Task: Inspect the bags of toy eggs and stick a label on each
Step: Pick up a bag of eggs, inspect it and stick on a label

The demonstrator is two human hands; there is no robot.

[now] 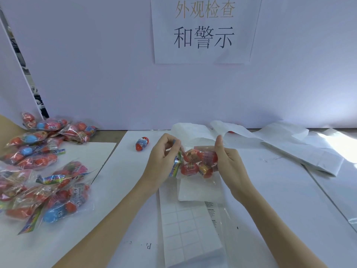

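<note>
The bag of toy eggs [197, 161] is held up just above the surface [280, 190], the left hand [164, 157] pinching its colourful header card and the right hand [229, 161] gripping its far end. Best to turn it slowly, checking seal and eggs, before taking a label from the label sheet [185, 227] beneath. 1 loose egg [142, 144] and the pile of bags [44, 163] lie left.
</note>
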